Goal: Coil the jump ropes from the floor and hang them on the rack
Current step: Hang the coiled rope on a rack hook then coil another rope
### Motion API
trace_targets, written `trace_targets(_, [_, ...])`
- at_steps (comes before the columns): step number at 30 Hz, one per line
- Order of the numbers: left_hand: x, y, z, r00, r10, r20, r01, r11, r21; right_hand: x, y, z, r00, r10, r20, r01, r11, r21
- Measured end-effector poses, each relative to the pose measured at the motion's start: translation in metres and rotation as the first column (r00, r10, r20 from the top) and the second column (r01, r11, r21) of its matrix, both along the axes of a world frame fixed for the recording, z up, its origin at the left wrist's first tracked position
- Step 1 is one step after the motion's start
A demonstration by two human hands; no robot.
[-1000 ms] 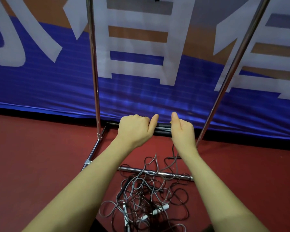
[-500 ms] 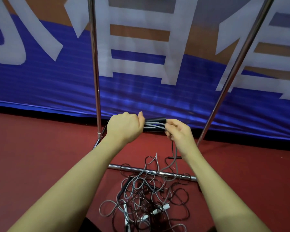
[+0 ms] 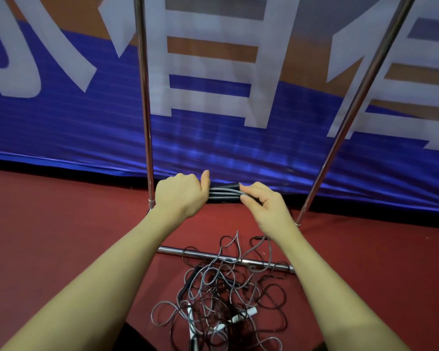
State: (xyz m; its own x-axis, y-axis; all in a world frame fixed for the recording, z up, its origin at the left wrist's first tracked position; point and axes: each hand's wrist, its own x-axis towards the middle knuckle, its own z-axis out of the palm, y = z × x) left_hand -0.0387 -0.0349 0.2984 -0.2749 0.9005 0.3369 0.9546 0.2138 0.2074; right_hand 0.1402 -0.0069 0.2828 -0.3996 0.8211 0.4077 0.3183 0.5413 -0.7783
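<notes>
Rope bundle (image 3: 223, 193) between both hands

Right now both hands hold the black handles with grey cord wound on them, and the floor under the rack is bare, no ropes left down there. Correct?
Not quite. The left hand and right hand do hold the black handles wound with grey cord, but the head view shows a tangled pile of jump ropes lying on the red floor, across the rack's base bar.

floor (image 3: 61, 236): dark red | banner (image 3: 61, 127): blue, orange, white characters | ropes (image 3: 221, 295): grey, black | rack (image 3: 143, 97): chrome
</notes>
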Motion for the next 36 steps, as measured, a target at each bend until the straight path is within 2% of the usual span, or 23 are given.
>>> trace_targets(4, [0.003,-0.001,-0.003,0.998,0.025,0.064,-0.023,0.999,-0.029,-0.002,-0.001,0.001,1.0,0.0,-0.017,0.0,1.0,0.003])
trace_targets(8, [0.002,0.001,0.001,1.0,0.002,0.022,-0.002,1.0,-0.014,0.001,0.001,0.002,1.0,0.005,-0.025,-0.005,1.0,-0.024])
trace_targets(15, [0.004,0.002,0.0,0.987,-0.139,-0.087,0.14,0.99,0.005,0.02,0.01,0.008,1.0,-0.014,0.01,0.014,0.998,-0.067])
trace_targets(18, [0.003,0.002,-0.001,0.981,-0.17,-0.094,0.169,0.985,-0.019,0.02,0.009,0.009,0.996,-0.059,-0.072,0.052,0.994,-0.092])
trace_targets(22, [0.003,0.0,0.002,0.977,-0.168,-0.128,0.171,0.985,0.012,0.017,0.009,0.012,0.978,-0.064,-0.199,0.024,0.98,-0.195])
trace_targets(30, [0.004,-0.004,0.006,0.98,-0.161,-0.114,0.164,0.986,0.024,0.01,0.009,0.011,0.949,-0.088,-0.304,0.036,0.984,-0.175])
trace_targets(33, [0.009,-0.006,0.007,0.967,-0.218,-0.13,0.222,0.975,0.016,0.008,0.013,0.01,0.93,-0.169,-0.325,0.099,0.97,-0.221])
trace_targets(36, [0.015,-0.009,0.011,0.961,-0.246,-0.13,0.25,0.968,0.017,-0.002,0.012,0.01,0.886,-0.298,-0.355,0.169,0.921,-0.351])
